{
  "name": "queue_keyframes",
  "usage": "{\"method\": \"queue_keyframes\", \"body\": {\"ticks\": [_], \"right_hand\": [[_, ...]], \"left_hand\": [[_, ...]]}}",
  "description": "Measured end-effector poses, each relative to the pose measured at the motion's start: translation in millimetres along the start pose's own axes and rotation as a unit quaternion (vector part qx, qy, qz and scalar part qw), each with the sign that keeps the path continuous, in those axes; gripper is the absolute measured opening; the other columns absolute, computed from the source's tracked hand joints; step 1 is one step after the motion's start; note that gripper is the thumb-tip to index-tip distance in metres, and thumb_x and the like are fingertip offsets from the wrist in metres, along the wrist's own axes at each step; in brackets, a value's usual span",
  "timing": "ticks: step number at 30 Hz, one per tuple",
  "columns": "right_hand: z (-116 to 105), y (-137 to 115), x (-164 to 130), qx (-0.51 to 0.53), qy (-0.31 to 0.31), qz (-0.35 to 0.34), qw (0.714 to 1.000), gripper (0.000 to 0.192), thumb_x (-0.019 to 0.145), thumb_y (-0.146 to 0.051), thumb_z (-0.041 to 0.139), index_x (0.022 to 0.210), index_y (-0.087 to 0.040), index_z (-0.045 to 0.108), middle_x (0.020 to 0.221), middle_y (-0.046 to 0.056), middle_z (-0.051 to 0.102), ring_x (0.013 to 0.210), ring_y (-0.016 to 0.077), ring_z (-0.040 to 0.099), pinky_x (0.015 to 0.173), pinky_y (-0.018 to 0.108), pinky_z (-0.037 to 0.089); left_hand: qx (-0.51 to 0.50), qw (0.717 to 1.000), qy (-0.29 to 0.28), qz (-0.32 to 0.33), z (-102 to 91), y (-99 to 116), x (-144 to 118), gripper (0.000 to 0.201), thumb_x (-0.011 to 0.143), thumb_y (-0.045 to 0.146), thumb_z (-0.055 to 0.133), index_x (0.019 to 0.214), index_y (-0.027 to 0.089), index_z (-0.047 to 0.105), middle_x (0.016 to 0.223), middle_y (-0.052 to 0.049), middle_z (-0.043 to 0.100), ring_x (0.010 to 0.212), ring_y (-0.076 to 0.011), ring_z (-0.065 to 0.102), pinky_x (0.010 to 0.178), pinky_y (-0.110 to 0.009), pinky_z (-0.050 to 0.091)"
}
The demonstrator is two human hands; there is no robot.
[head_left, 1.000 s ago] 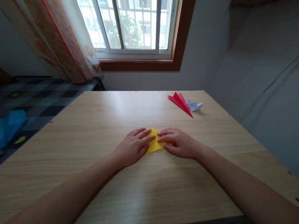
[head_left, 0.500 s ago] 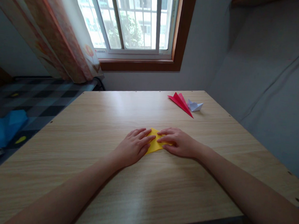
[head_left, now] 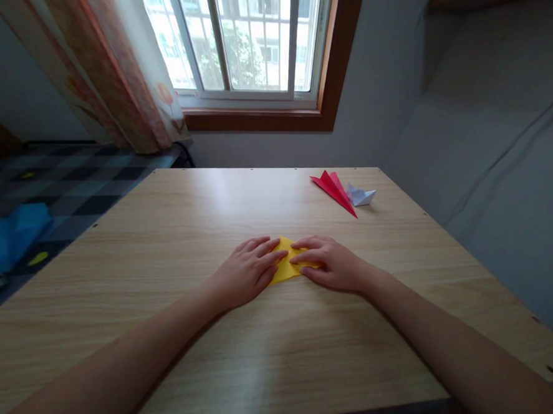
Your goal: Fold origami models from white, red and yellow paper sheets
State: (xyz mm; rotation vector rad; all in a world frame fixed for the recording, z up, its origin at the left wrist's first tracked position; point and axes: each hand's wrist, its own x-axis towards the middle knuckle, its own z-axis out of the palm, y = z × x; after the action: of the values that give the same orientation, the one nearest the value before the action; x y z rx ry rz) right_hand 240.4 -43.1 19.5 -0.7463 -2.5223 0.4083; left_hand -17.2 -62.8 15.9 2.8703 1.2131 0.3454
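A small folded piece of yellow paper (head_left: 284, 272) lies flat on the wooden table (head_left: 193, 345), its edges partly hidden under my fingers. My left hand (head_left: 249, 271) rests palm down over its left side, fingers stretched out and slightly apart. From the right, my right hand (head_left: 332, 263) lies on the paper's other side, fingertips pointing left and spread. Both hands press on the sheet without gripping it. A narrow strip of yellow shows between the two sets of fingertips.
Toward the far right of the table lie a red paper plane (head_left: 336, 192) and a white paper boat (head_left: 361, 195), close together. Left of the table, blue paper (head_left: 12, 231) sits on a checked bedspread (head_left: 94, 189). A window and wall stand beyond the far edge.
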Motion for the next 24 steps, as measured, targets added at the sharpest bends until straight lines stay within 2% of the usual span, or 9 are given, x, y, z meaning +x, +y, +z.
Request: {"method": "queue_keyframes", "body": {"ticks": [9,20,24], "right_hand": [[1.9,4.2,2.7,-0.022,0.039,0.029,0.999,0.034,0.088,-0.019,0.059,0.121,-0.018,0.068,0.12,0.011,0.07,0.112,0.024,0.063,0.1,0.043,0.049],[4.0,4.2,1.2,-0.064,0.01,0.03,0.997,0.034,0.091,-0.024,0.057,0.123,-0.017,0.067,0.127,0.013,0.066,0.12,0.027,0.059,0.105,0.046,0.044],[3.6,3.3,0.9,-0.062,0.01,0.029,0.998,0.034,0.092,-0.024,0.057,0.124,-0.019,0.067,0.127,0.013,0.066,0.119,0.0267,0.059,0.105,0.046,0.044]], "left_hand": [[-0.023,1.0,0.008,-0.004,-0.5,0.4,0.9,0.04,0.099,0.033,0.043,0.134,0.025,0.059,0.143,-0.01,0.055,0.133,-0.0284,0.048,0.113,-0.051,0.036],[-0.017,1.0,0.004,-0.003,-1.5,1.1,0.8,0.039,0.099,0.032,0.043,0.134,0.024,0.058,0.143,-0.01,0.055,0.134,-0.0282,0.047,0.113,-0.052,0.036],[-0.021,1.0,0.007,-0.007,-2.7,2.4,0.5,0.038,0.097,0.03,0.045,0.132,0.023,0.06,0.148,-0.011,0.049,0.135,-0.0291,0.045,0.113,-0.052,0.036]]}}
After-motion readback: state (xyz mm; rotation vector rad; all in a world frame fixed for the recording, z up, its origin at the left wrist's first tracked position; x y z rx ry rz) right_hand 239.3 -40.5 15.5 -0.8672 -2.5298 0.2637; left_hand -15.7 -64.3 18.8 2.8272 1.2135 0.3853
